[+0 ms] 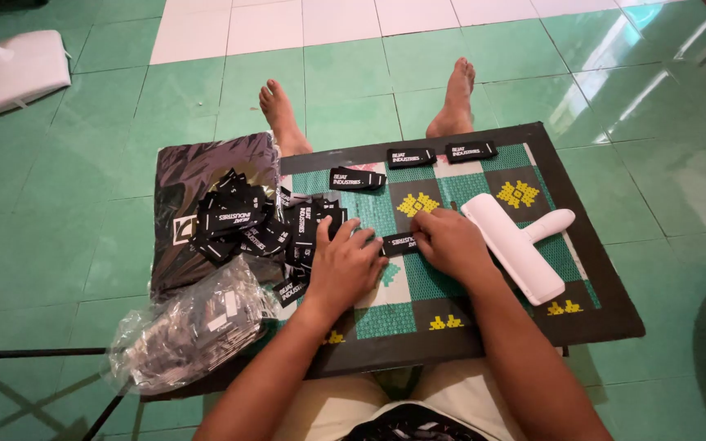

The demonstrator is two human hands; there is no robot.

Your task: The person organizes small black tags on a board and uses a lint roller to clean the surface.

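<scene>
Bright, even daylight from the upper right throws white glare patches on the glossy green floor tiles (614, 90), casts only soft shadows under the hands, and leaves the view sharp, with wide-angle bending near the edges.

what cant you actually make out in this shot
Head view, the only one:
- Label between the left hand and right hand: its right end is hidden under the right fingers.
- Label pile: lower labels are buried, so no count.
- Plastic bag: glare and creases blur its contents.
- White tool: its underside faces the board.
- White stand: cut off by the left edge.
</scene>
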